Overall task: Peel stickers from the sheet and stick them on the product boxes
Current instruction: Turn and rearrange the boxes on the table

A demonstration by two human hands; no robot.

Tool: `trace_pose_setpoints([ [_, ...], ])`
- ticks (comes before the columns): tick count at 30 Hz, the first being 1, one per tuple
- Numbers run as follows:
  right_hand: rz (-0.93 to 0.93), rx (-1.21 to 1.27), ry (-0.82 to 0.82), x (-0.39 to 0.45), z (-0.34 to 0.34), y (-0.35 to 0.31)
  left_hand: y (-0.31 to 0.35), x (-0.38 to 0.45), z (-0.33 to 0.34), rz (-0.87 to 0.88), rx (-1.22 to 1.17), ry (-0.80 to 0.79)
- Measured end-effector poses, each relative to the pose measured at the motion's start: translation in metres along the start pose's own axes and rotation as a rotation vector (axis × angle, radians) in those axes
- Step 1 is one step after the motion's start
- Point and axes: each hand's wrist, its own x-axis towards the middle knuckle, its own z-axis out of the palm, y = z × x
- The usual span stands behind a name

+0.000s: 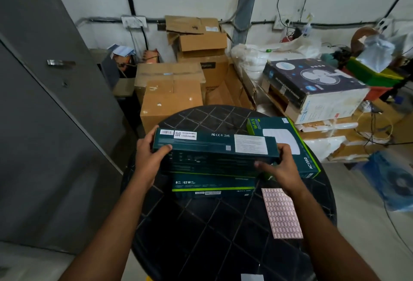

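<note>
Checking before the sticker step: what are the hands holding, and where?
Both hold the top teal box by its short ends: left hand at one, right hand at the other.

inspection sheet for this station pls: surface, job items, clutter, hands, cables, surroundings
Surface: black round table, diamond-grid top.
Job's things: held box above a lower box; Wi-Fi box at right; sticker sheet flat near right forearm.
Clutter: nothing seen on table besides these.
Hands: left hand and right hand grip the held box's ends.
Cables: wires over goods at right; more hang down the wall.
Surroundings: cartons, fan box, grey cabinet.
</note>
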Motion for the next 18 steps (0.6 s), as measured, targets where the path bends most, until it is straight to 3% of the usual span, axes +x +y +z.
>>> trace_pose_setpoints([
  [5, -0.094, 0.067, -0.118, -0.026, -0.021, -0.009, 0.01, -0.003, -0.016, 0.056, 0.012, -0.069],
  [11, -0.217, 0.204, -0.183, -0.045, -0.028, -0.049, -0.011, -0.013, -0.019, 0.144, 0.537, -0.178],
  [13, -0.265, 0.148, -0.195, -0.042, -0.037, -0.067, -0.004, -0.029, -0.008, 0.127, 0.7, -0.223],
  [15, -0.349, 0.025, -0.227, -0.035, -0.043, -0.085, 0.014, -0.046, 0.008, 0.226, 0.794, -0.333],
  [18, -0.539, -0.27, -0.281, -0.023, -0.038, -0.108, 0.045, -0.07, 0.041, 0.3, 0.646, -0.567],
])
